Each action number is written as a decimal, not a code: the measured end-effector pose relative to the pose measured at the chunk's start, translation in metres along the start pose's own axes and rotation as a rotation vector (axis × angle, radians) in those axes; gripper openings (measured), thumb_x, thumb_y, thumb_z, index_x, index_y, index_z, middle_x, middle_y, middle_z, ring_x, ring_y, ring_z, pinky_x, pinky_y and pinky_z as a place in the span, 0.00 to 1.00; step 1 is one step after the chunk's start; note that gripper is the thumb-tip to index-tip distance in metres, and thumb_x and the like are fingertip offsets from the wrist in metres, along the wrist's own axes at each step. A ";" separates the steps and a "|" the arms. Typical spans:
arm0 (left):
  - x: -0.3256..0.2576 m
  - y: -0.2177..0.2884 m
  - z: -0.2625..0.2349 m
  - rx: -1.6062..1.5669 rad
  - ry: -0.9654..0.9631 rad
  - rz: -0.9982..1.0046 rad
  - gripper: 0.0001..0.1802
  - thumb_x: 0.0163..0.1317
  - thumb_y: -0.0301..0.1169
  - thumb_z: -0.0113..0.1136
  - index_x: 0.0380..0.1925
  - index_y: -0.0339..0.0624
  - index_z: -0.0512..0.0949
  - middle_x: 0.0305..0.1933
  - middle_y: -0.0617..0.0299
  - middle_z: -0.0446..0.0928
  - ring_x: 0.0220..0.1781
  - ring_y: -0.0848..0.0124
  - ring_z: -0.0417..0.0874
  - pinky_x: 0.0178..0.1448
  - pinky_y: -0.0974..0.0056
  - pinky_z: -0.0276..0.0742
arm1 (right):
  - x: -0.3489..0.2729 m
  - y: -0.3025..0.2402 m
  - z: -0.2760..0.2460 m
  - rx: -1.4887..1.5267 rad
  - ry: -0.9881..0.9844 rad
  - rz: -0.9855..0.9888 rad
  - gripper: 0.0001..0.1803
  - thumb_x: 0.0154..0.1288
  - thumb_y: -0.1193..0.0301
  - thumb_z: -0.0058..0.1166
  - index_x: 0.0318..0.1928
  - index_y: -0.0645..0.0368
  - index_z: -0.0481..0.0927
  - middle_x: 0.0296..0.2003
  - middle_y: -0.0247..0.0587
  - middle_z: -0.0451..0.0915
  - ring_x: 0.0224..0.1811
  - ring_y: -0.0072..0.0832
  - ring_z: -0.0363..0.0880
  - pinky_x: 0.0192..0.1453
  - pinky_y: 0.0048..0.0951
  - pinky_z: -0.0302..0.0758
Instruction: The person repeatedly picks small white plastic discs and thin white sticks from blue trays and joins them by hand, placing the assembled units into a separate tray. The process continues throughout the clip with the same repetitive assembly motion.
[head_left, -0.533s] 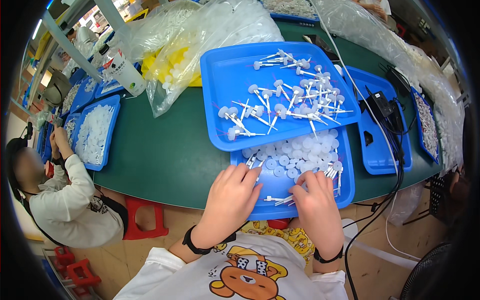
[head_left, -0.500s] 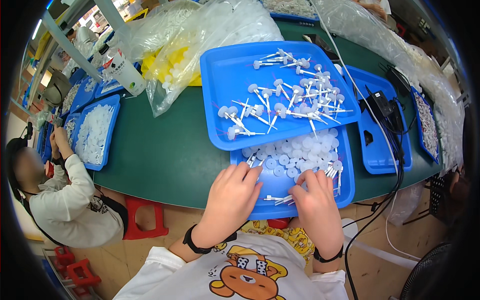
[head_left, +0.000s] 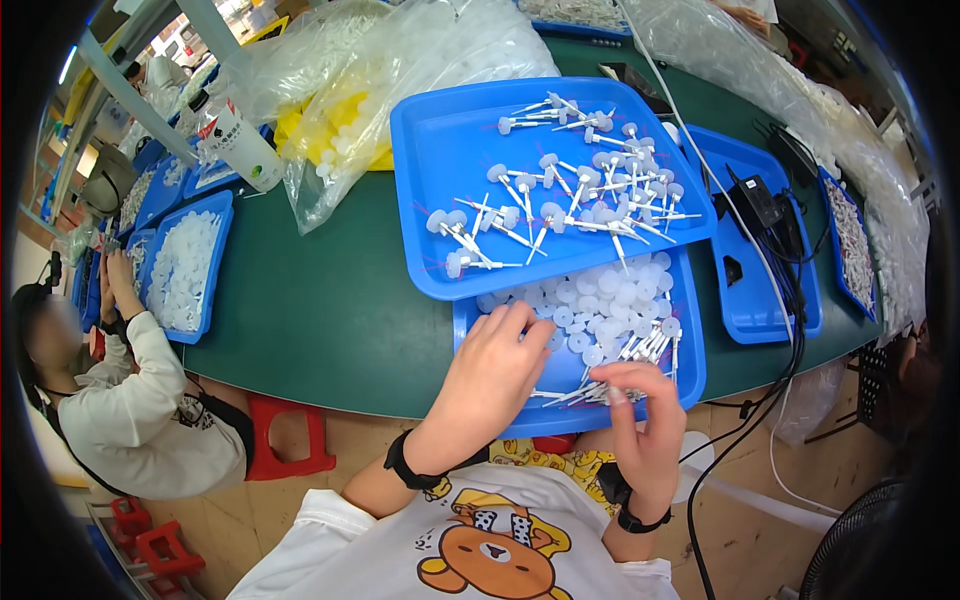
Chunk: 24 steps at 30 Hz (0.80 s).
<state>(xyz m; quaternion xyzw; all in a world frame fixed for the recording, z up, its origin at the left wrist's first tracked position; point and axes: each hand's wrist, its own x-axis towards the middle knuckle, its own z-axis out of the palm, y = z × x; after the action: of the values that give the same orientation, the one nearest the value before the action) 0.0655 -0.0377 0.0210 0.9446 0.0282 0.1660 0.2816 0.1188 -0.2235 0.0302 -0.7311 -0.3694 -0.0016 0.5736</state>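
Note:
Over the lower blue tray [head_left: 690, 300], my left hand [head_left: 492, 362] bends down with its fingers curled together among translucent white discs [head_left: 610, 290]. What its fingertips hold, if anything, is hidden. At the tray's near right, my right hand [head_left: 648, 425] has its thumb and forefinger apart, beside a heap of thin white sticks [head_left: 645, 345]. No held piece shows in it. An upper blue tray [head_left: 450, 130] overlaps the far part of the lower one. On it lie many white sticks with round discs [head_left: 610, 190] on their ends and thin reddish strands.
Left stand a bottle [head_left: 240, 145], a clear plastic bag [head_left: 440, 60] and a blue tray of white pieces [head_left: 185, 265]. A co-worker [head_left: 130, 400] sits there, hands raised. Right, black cables and an adapter [head_left: 755, 205] cross another blue tray [head_left: 735, 310].
My left hand has shifted slightly right and farther over the discs. The right hand has drawn back toward me, thumb and forefinger spreading from their earlier curl.

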 end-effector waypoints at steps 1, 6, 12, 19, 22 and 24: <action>0.001 0.001 -0.001 -0.009 0.007 0.013 0.15 0.55 0.23 0.67 0.43 0.38 0.78 0.41 0.55 0.74 0.45 0.53 0.77 0.50 0.54 0.75 | -0.005 0.002 0.003 0.108 0.082 0.041 0.10 0.67 0.85 0.53 0.46 0.63 0.73 0.43 0.48 0.84 0.43 0.37 0.83 0.49 0.35 0.78; 0.001 0.001 -0.002 -0.084 0.083 0.047 0.13 0.54 0.21 0.67 0.40 0.38 0.76 0.39 0.54 0.76 0.43 0.55 0.78 0.47 0.55 0.75 | -0.007 -0.010 0.010 0.507 0.266 0.150 0.09 0.70 0.86 0.49 0.48 0.66 0.72 0.44 0.53 0.83 0.46 0.38 0.84 0.52 0.36 0.82; -0.002 0.005 -0.008 -0.208 0.151 -0.005 0.19 0.56 0.21 0.67 0.49 0.38 0.78 0.35 0.54 0.78 0.38 0.61 0.81 0.43 0.60 0.76 | -0.012 -0.003 0.006 0.437 0.224 0.126 0.09 0.69 0.86 0.50 0.48 0.68 0.75 0.43 0.55 0.83 0.45 0.40 0.86 0.54 0.40 0.83; -0.021 0.017 -0.032 -1.244 -0.250 -0.385 0.15 0.74 0.29 0.55 0.57 0.35 0.73 0.48 0.53 0.82 0.41 0.74 0.82 0.49 0.67 0.77 | -0.011 -0.022 0.019 0.547 0.454 0.119 0.08 0.73 0.77 0.53 0.50 0.65 0.74 0.42 0.51 0.81 0.41 0.41 0.85 0.52 0.44 0.85; -0.024 0.015 -0.038 -1.509 -0.431 -0.473 0.17 0.77 0.33 0.51 0.59 0.36 0.71 0.49 0.51 0.83 0.41 0.76 0.81 0.50 0.68 0.76 | -0.008 -0.020 0.023 0.372 0.449 -0.116 0.09 0.73 0.79 0.51 0.51 0.65 0.73 0.43 0.57 0.81 0.44 0.47 0.86 0.52 0.50 0.85; -0.029 0.015 -0.034 -1.592 -0.450 -0.484 0.17 0.78 0.34 0.49 0.61 0.37 0.69 0.49 0.50 0.84 0.41 0.76 0.81 0.49 0.69 0.76 | -0.008 -0.022 0.027 0.403 0.424 -0.145 0.09 0.73 0.79 0.51 0.51 0.65 0.73 0.43 0.57 0.81 0.44 0.47 0.86 0.52 0.50 0.86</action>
<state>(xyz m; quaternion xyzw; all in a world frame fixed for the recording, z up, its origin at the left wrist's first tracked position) 0.0259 -0.0364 0.0471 0.4445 0.0476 -0.1194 0.8865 0.0901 -0.2037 0.0361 -0.5575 -0.2853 -0.1217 0.7700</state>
